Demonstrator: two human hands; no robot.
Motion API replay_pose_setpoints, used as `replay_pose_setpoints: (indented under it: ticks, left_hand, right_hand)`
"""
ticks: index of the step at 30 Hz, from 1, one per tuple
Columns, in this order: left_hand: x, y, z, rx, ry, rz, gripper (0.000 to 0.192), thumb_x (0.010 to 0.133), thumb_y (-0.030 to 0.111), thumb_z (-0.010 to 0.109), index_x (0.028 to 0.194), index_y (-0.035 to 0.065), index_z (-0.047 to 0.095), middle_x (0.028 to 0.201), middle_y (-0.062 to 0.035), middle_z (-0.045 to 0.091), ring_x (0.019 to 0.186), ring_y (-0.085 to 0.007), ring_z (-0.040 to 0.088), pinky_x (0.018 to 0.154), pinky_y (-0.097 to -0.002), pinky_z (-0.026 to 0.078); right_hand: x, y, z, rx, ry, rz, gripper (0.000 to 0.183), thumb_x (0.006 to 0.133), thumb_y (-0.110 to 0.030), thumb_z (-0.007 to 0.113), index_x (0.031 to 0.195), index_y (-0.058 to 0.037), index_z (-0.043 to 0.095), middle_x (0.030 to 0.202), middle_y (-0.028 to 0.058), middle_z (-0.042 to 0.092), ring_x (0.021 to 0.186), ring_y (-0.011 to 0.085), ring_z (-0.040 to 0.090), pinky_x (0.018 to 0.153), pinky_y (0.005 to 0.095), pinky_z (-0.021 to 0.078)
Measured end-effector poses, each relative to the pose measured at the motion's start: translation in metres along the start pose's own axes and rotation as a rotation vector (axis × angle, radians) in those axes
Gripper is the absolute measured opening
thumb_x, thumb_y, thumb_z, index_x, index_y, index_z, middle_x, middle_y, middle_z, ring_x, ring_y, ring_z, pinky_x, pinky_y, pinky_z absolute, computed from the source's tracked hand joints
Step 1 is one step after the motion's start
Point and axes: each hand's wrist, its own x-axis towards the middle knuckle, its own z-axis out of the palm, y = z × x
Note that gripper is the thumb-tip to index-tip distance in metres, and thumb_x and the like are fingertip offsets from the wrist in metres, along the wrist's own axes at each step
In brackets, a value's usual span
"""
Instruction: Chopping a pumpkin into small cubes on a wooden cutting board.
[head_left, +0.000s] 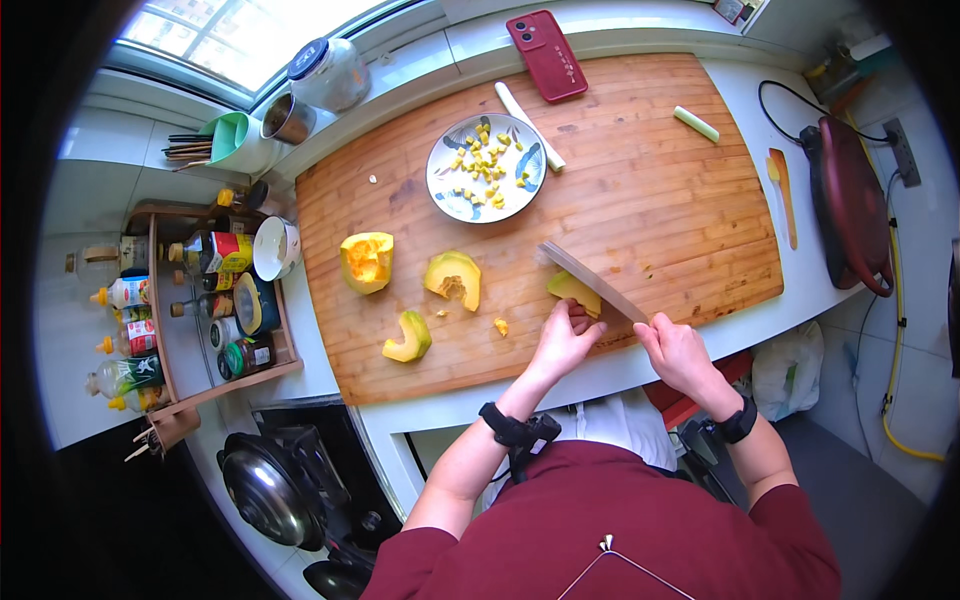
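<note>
My right hand grips the handle of a kitchen knife, whose blade lies along the right side of a green-skinned pumpkin piece. The fingers of my left hand hold that piece at its near end. To the left on the wooden cutting board rest a hollowed pumpkin chunk, a curved pumpkin slice and a smaller wedge. A scrap of pumpkin pulp is beside my left hand. Farther back, a patterned plate holds small yellow-green cubes.
A white stalk lies beside the plate, a shorter one at the back right. A red phone overlaps the board's back edge. Left stands a rack of bottles and jars; right, a dark red electric appliance and a spatula.
</note>
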Motion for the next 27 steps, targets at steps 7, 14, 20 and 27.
replay_pose_setpoints:
  ticks: [7,14,20,27]
  left_hand:
    - [-0.019,-0.012,-0.006,-0.282,0.008,-0.030,0.058,0.085,0.014,0.068,0.129,-0.0095,0.037,0.128,-0.0224,0.052,0.119,-0.0268,0.054,0.097,-0.0334,0.048]
    - [-0.016,-0.020,-0.030,0.557,0.362,0.647,0.016,0.081,0.006,0.065,0.097,0.0049,0.064,0.096,-0.0108,0.062,0.093,-0.0298,0.060,0.069,-0.0356,0.052]
    - [0.010,-0.037,-0.028,0.719,0.548,0.955,0.031,0.074,-0.001,0.063,0.104,0.0062,0.066,0.097,-0.0084,0.061,0.090,-0.0278,0.059,0.074,-0.0356,0.053]
    - [0.016,-0.045,-0.024,0.660,0.584,0.958,0.033,0.070,-0.002,0.063,0.101,0.0074,0.067,0.102,-0.0090,0.060,0.094,-0.0300,0.057,0.080,-0.0377,0.052]
  right_hand:
    - [0.023,0.001,0.001,-0.067,-0.016,-0.121,0.042,0.095,-0.040,0.051,0.078,-0.0024,0.053,0.062,0.0207,0.061,0.064,0.0417,0.061,0.057,0.0500,0.0479]
    - [0.012,-0.017,-0.019,-0.069,-0.056,-0.091,0.044,0.094,-0.043,0.052,0.076,-0.0027,0.055,0.062,0.0195,0.061,0.064,0.0406,0.062,0.059,0.0487,0.0486]
    - [0.033,-0.023,-0.037,-0.240,-0.197,-0.158,0.048,0.093,-0.047,0.051,0.077,-0.0026,0.057,0.065,0.0184,0.063,0.066,0.0393,0.063,0.061,0.0491,0.0494]
    - [0.046,-0.030,-0.052,-0.324,-0.326,-0.140,0.047,0.094,-0.047,0.051,0.079,-0.0027,0.057,0.065,0.0187,0.063,0.068,0.0390,0.063,0.063,0.0493,0.0493]
